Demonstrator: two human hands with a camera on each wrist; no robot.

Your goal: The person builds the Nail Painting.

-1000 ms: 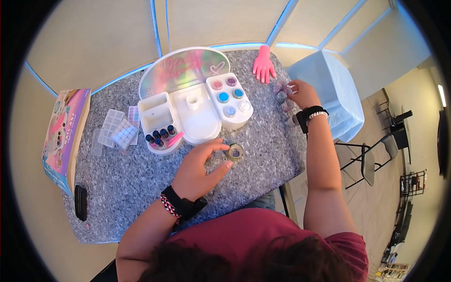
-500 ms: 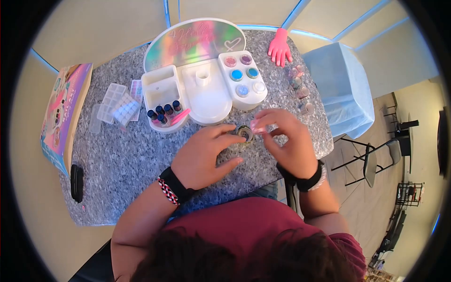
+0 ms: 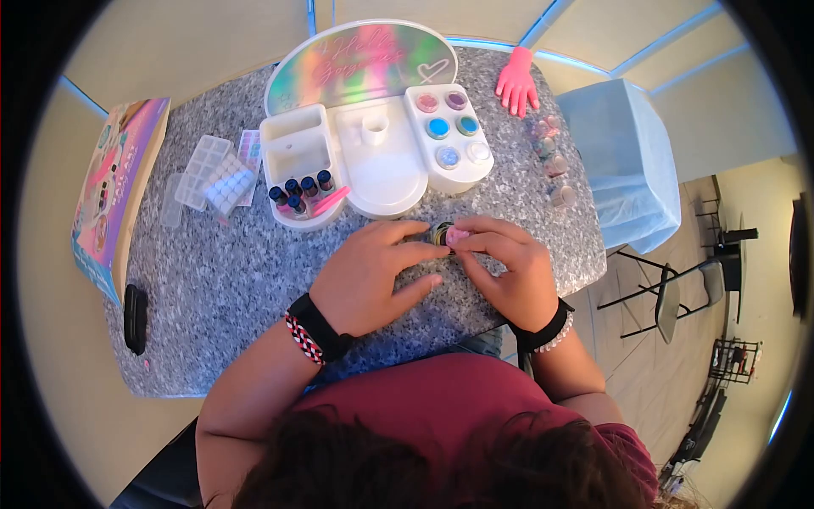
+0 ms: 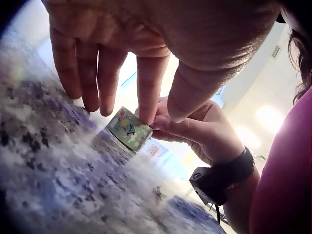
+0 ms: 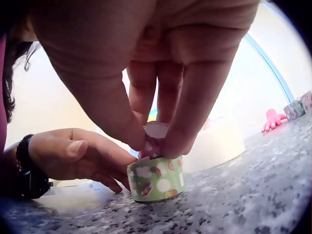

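A small green patterned ring (image 5: 155, 179), like a roll of tape, stands on the speckled table near its front. My right hand (image 3: 517, 276) pinches a small pink item (image 3: 456, 237) between thumb and fingers, at the ring's top opening; in the right wrist view the pink item (image 5: 151, 146) is partly inside it. My left hand (image 3: 360, 276) rests beside the ring with relaxed fingers, the index fingertip touching or very close to its side. The left wrist view shows the green ring (image 4: 129, 129) below the left fingers.
Behind the hands stands a white organizer (image 3: 386, 191) with jars and dark bottles. A pink model hand (image 3: 517, 83) and small rolls (image 3: 555, 165) lie at the right. Clear trays (image 3: 204, 170), a box (image 3: 119, 191) and a black case (image 3: 135, 319) are at the left.
My right hand has come from the rolls at the right to the green ring, bringing the pink item, now lowered to its opening. My left hand has stayed beside the ring.
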